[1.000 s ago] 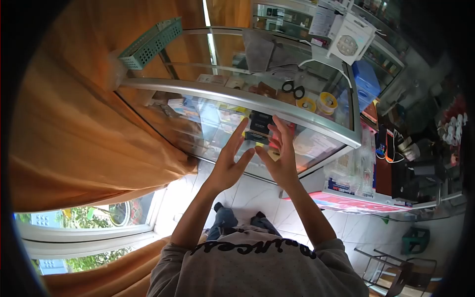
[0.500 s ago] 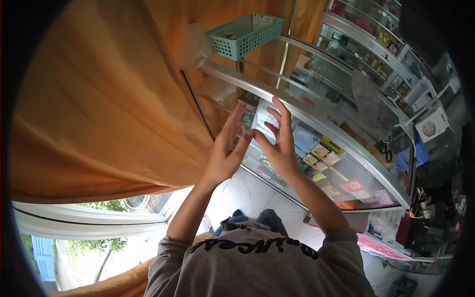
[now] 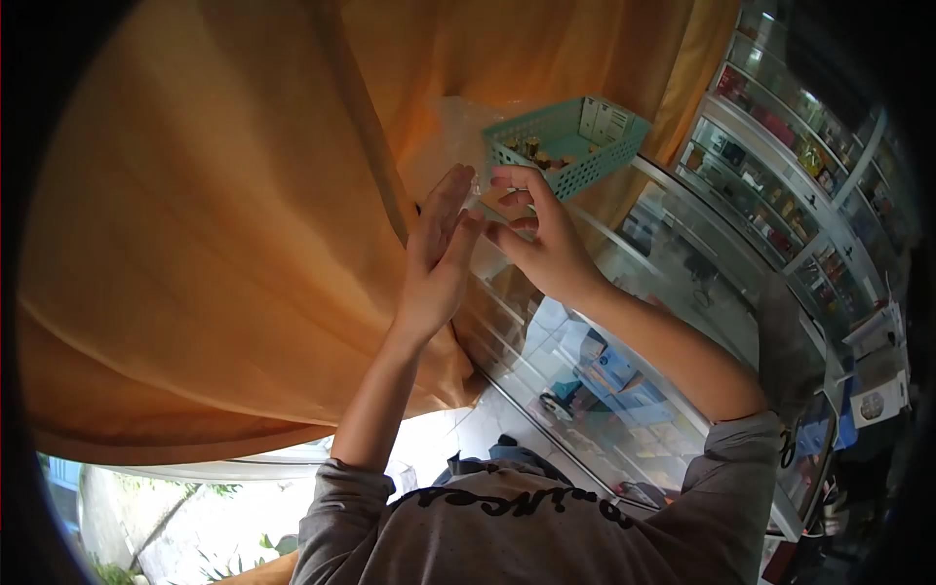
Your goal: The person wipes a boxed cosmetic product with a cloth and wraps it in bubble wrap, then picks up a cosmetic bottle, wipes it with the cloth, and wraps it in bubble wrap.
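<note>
My left hand point(image 3: 439, 255) is raised in the middle of the view, its fingers stretched upward and its thumb apart. Facing it, my right hand point(image 3: 541, 239) has bent, spread fingers that point towards the left one. A narrow gap separates the two, and neither visibly holds anything. A small clear glint shows between the fingertips; I cannot tell whether it belongs to the crumpled clear plastic point(image 3: 444, 136) behind. Just beyond my right fingertips, a mint-green basket point(image 3: 595, 171) with small items inside sits on the glass display case point(image 3: 682, 283).
An orange curtain point(image 3: 214, 224) hangs across the left side. Curved glass shelves point(image 3: 780, 166) with many small goods stand at the right. Grey cloth point(image 3: 792, 336) drapes over the case near a white box point(image 3: 880, 400). Bright daylight comes in at the lower left.
The view has turned, so the basket and case appear farther right and lower. Both hands are now nearer the basket, and my right fingers are more bent towards the left hand.
</note>
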A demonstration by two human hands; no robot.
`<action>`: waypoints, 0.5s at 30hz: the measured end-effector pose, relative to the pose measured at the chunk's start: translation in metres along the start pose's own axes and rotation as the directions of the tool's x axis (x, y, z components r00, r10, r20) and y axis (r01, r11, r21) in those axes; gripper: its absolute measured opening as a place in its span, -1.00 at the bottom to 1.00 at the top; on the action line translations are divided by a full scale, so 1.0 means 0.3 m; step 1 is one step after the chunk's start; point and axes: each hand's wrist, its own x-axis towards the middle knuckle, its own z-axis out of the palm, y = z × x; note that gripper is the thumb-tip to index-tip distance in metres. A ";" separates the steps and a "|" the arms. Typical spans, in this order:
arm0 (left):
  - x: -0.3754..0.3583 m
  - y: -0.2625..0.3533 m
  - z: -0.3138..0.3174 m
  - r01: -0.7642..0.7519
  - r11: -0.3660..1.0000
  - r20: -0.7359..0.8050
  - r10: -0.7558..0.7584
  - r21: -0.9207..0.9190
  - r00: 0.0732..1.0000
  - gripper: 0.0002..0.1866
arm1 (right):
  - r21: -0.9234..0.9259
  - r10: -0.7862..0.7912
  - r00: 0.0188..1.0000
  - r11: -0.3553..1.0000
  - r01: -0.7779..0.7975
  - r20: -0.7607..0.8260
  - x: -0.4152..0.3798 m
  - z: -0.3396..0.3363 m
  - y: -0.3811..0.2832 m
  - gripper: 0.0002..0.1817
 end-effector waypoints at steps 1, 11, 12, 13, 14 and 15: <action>0.036 -0.011 -0.003 -0.010 1.000 -0.006 0.010 0.003 1.000 -0.47 | -0.054 -0.022 1.000 0.998 0.022 0.008 0.033 -0.007 0.021 -0.43; 0.467 -0.274 -0.118 -0.033 0.815 -0.156 0.150 0.578 0.976 -0.35 | -0.214 0.044 0.996 0.977 -0.027 0.077 0.480 -0.052 0.160 -0.45; 0.497 -0.303 -0.135 -0.013 0.784 -0.185 0.162 0.620 0.969 -0.31 | -0.232 0.110 0.990 0.969 -0.087 0.086 0.532 -0.057 0.186 -0.41; 0.514 -0.308 -0.146 -0.015 0.788 -0.187 0.165 0.616 0.968 -0.31 | -0.252 0.182 0.979 0.956 -0.153 0.096 0.575 -0.060 0.220 -0.38; 0.528 -0.313 -0.158 0.027 0.771 -0.179 0.113 0.637 0.977 -0.25 | -0.258 0.181 0.978 0.954 -0.151 0.099 0.617 -0.064 0.265 -0.38; 0.542 -0.320 -0.169 0.070 0.748 -0.171 0.059 0.660 0.983 -0.19 | -0.508 0.083 0.995 0.861 -0.042 0.060 0.655 -0.064 0.293 -0.36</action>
